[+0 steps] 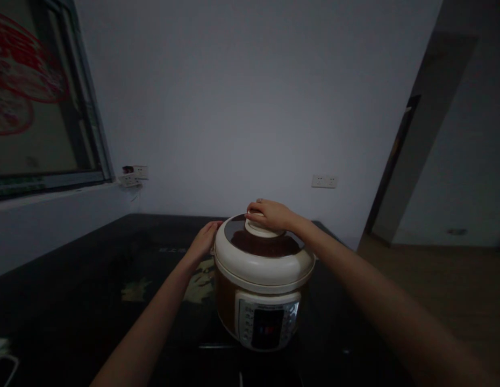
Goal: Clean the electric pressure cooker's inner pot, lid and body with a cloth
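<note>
An electric pressure cooker (226, 301) stands upright on a dark table, its control panel (268, 325) facing me. Its cream lid (266, 269) with a dark brown top sits on the body. My right hand (270, 213) lies over the knob-like lid handle (261, 228), with the fingers curled around it. At the cooker's upper left side, my left hand (205, 238) grips the edge, and its fingertips are partly hidden behind the cooker. The panel's display glows faintly red and blue.
The dark glossy table (92, 269) has pale leaf patterns on it. A white cable (10, 368) lies at its lower left edge. Wall sockets (324, 181) are behind, and more sockets (140, 172) sit near the window (32, 97). Floor (435, 290) shows at right.
</note>
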A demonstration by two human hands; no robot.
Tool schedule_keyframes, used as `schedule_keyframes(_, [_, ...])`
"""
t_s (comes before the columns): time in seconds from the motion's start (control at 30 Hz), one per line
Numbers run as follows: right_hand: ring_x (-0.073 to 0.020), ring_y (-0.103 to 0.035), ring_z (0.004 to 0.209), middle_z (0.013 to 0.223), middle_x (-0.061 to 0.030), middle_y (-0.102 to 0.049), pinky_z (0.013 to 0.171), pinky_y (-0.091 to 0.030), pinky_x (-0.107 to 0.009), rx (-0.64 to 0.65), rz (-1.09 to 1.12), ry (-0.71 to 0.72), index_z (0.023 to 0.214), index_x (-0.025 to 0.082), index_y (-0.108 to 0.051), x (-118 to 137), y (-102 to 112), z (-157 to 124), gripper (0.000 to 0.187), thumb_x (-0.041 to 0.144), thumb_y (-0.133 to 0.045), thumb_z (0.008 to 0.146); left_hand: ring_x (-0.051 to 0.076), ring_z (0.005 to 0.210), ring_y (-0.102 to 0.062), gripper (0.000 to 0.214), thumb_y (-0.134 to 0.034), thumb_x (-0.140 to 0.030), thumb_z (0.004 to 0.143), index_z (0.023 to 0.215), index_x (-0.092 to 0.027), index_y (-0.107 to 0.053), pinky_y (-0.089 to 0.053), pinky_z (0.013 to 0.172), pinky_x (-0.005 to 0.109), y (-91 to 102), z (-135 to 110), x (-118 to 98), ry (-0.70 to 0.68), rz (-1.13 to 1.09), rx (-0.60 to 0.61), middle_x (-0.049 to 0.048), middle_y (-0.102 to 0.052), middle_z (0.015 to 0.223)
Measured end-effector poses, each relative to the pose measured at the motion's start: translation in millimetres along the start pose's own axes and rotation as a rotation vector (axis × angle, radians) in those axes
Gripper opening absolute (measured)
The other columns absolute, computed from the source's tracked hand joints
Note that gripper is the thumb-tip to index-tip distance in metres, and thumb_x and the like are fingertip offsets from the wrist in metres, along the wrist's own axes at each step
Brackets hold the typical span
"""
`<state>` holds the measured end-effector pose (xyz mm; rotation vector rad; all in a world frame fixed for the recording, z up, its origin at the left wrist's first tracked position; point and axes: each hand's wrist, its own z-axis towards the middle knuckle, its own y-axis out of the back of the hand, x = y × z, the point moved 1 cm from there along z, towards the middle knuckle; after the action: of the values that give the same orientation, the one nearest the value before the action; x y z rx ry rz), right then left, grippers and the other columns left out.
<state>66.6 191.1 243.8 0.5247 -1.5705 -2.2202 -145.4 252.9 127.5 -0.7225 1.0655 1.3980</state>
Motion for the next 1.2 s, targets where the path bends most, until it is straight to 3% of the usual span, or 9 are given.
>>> schedule_keyframes(0.57, [-0.0239,-0.06,0.099,0.109,-0.0131,-0.064,0.081,-0.043,-0.032,0.024,-0.051,-0.123,0.116,0.022,-0.061,4.9,-0.7,4.3,0.046,0.051,-0.032,0.097,0.025,0.096,-0.064,0.037,-0.048,-0.043,0.079,0.094,-0.016,-0.07,-0.046,0.086,0.036,1.9,2.6,-0.1,0.047,0.032,-0.005,0.0101,-0.073,0.101])
schedule_keyframes(1.2, [-0.0308,-0.06,0.108,0.12,-0.0165,-0.062,0.083,-0.048,-0.042,-0.005,-0.031,-0.303,0.122,0.023,-0.06,16.5,-0.4,1.4,0.052,0.057,-0.031,0.094,0.027,0.096,-0.064,0.043,-0.054,-0.053,0.07,0.088,-0.018,-0.07,-0.047,0.085,0.036,5.3,6.6,3.2,0.045,0.071,-0.005,0.0102,-0.073,0.099])
